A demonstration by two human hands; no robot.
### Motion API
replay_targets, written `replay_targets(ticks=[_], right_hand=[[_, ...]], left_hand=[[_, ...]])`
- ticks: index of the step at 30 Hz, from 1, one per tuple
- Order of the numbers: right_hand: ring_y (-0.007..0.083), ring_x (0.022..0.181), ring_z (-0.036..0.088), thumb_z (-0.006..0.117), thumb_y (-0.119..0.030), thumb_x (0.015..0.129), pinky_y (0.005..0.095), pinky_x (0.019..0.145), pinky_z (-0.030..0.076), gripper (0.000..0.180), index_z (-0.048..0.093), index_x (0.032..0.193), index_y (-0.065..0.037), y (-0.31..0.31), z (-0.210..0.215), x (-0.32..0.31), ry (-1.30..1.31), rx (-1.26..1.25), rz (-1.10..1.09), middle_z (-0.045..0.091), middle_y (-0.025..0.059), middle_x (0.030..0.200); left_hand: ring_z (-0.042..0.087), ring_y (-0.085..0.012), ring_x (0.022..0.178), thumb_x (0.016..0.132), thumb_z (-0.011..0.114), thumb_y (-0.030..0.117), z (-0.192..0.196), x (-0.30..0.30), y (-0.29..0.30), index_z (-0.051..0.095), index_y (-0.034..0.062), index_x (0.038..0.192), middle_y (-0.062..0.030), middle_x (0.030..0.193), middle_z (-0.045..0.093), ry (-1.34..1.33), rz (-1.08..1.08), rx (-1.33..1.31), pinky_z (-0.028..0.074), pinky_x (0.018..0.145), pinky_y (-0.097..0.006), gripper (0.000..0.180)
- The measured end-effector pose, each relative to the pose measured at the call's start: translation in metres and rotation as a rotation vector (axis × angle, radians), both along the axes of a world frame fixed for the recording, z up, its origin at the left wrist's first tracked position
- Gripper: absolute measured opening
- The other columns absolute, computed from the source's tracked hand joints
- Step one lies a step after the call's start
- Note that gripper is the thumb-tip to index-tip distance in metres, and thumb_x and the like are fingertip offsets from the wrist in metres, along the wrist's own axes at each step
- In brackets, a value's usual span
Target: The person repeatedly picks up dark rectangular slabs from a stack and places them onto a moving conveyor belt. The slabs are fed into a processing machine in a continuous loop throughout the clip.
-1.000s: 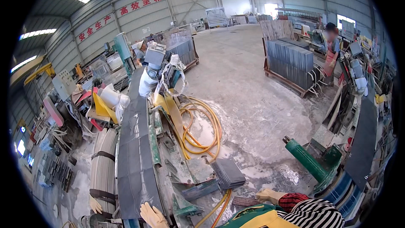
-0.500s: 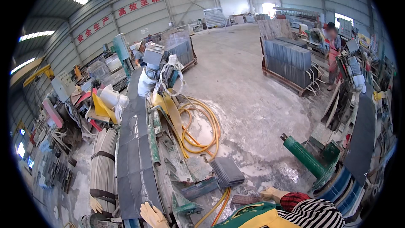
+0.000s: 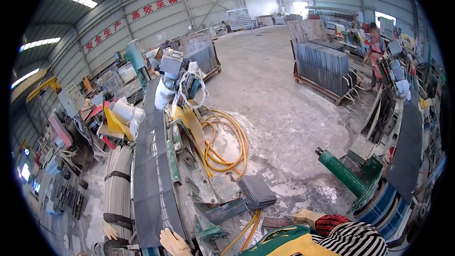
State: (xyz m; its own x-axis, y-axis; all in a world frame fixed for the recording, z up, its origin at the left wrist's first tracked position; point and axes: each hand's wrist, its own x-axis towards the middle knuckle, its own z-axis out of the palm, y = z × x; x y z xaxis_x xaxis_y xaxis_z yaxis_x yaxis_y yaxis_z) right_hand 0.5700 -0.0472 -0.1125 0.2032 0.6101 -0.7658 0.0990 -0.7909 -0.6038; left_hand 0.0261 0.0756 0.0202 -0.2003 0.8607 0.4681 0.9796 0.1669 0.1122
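My left hand (image 3: 174, 242), in a cream glove, is at the lower edge of the picture beside the belt covered in dark slabs (image 3: 154, 187). Its fingers stretch upward, and nothing shows in them. From the lower right comes my right arm, in a striped sleeve with a red checked cuff. At its end my gloved right hand (image 3: 307, 216) points left, fingers extended, close to a brownish bar (image 3: 278, 223). A small stack of dark slabs (image 3: 257, 193) lies just beyond it. Another cream glove (image 3: 110, 231) shows by the slatted roll; whether a hand is inside I cannot tell.
Yellow hoses (image 3: 232, 140) coil on the floor ahead. A green metal cylinder (image 3: 343, 175) juts out at the right, near a second belt (image 3: 407, 151). Racked slabs (image 3: 322, 66) stand farther off. Co-workers are at the far left (image 3: 156, 59) and far right (image 3: 374, 57).
The view shifts very slightly. The far-right co-worker has changed posture, with an arm now lowered at the side. Both my hands stay in nearly the same places.
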Motion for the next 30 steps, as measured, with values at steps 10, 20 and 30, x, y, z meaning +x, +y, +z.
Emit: replay_targets(ticks=[10, 20, 30], right_hand=[[0.0223, 0.079, 0.072, 0.062, -0.031, 0.094, 0.0321, 0.065, 0.060, 0.034, 0.074, 0.096, 0.001, 0.000, -0.043, 0.015, 0.093, 0.004, 0.004, 0.074, 0.0132, 0.091], [0.0222, 0.077, 0.071, 0.062, -0.033, 0.094, 0.0319, 0.065, 0.059, 0.035, 0.073, 0.100, 0.000, 0.004, -0.079, 0.022, 0.126, -0.016, 0.042, 0.074, 0.0132, 0.089], [0.0224, 0.079, 0.072, 0.061, -0.034, 0.093, 0.0320, 0.069, 0.059, 0.035, 0.075, 0.098, -0.002, 0.001, -0.038, 0.007, 0.019, -0.017, 0.048, 0.074, 0.0126, 0.089]], left_hand=[[0.048, -0.0423, 0.130, 0.093, 0.059, 0.014, -0.014, -0.006, -0.001, 0.054, 0.0012, 0.134, -0.0267, 0.139, 0.052, -0.054, -0.007, 0.010, 0.033, 0.112, -0.052, 0.043], [0.056, -0.0397, 0.120, 0.099, 0.054, 0.024, 0.019, 0.006, -0.014, 0.060, 0.0009, 0.129, -0.0240, 0.129, 0.061, 0.072, -0.039, -0.025, 0.042, 0.104, -0.050, 0.038], [0.057, -0.0404, 0.118, 0.096, 0.058, 0.020, 0.017, 0.003, -0.019, 0.061, 0.0024, 0.128, -0.0241, 0.126, 0.062, 0.095, -0.032, -0.008, 0.043, 0.103, -0.051, 0.036]])
